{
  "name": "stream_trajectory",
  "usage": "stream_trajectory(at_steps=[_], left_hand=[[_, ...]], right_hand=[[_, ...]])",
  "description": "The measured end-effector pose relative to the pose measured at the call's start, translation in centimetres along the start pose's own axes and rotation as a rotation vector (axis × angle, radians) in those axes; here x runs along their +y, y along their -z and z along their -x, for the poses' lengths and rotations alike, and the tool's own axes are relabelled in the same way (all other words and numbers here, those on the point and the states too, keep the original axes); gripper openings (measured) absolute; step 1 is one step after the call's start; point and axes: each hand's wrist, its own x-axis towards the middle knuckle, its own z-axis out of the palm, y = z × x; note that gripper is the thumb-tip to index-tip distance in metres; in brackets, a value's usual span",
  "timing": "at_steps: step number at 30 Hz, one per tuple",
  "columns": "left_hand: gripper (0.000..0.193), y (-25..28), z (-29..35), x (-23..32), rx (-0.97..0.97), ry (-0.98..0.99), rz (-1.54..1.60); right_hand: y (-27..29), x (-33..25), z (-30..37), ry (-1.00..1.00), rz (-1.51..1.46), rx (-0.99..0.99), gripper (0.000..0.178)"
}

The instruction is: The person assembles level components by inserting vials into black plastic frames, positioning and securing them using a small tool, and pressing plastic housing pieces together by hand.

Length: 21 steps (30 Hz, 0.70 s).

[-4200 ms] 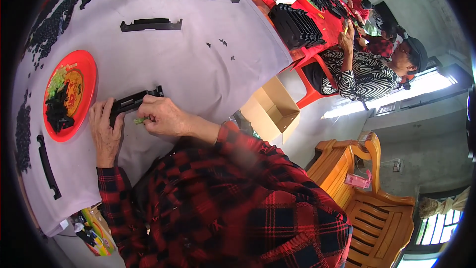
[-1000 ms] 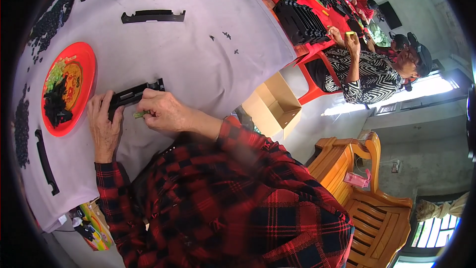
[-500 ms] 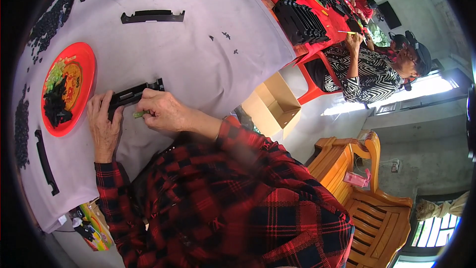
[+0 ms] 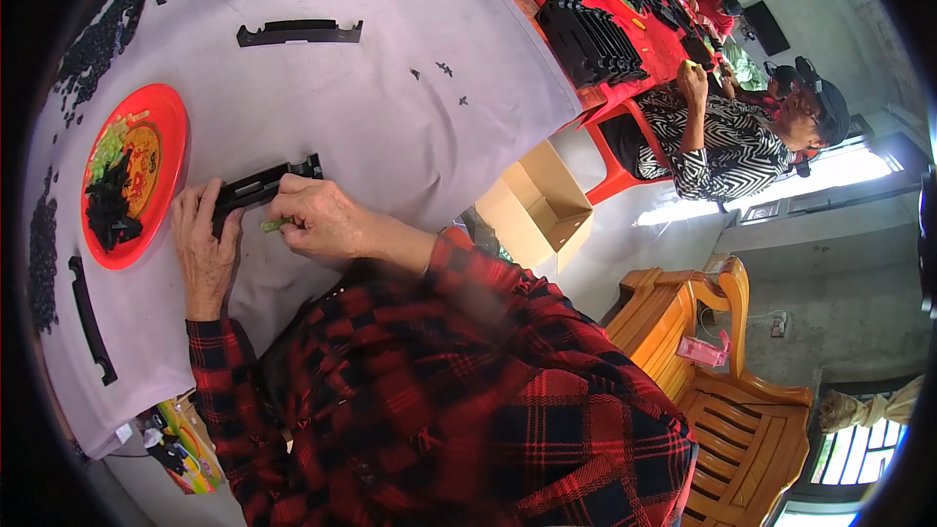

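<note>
My left hand [image 4: 203,234]: thumb and fingers grasping left end of black bar [image 4: 252,189], near table's [image 4: 390,156] front edge. My right hand [image 4: 320,219]: fingertips pinching green piece [image 4: 272,225], just below bar. Red plate [image 4: 177,127] beside left hand, holds black parts [image 4: 112,205]. 1 notched strip [image 4: 93,322] toward front-left corner; 3 black bits [image 4: 445,69] toward right edge.

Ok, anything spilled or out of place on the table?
Possibly. A few black bits lie alone on the cloth, well apart from the plate and the scattered heap at upper left, so they look stray. I can't tell whether they were dropped.
</note>
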Motion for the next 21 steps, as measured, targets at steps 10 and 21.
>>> stream_trajectory(at_steps=[10,21], left_hand=[[0.045,-0.04,-0.07,0.04,-0.008,0.010,0.013],[0.044,-0.03,0.04,0.06,-0.006,0.018,0.002]], right_hand=[[-0.01,-0.11,0.03,-0.017,-0.007,0.009,0.014],[-0.23,0.25,0.05,0.015,0.001,0.028,0.015]])
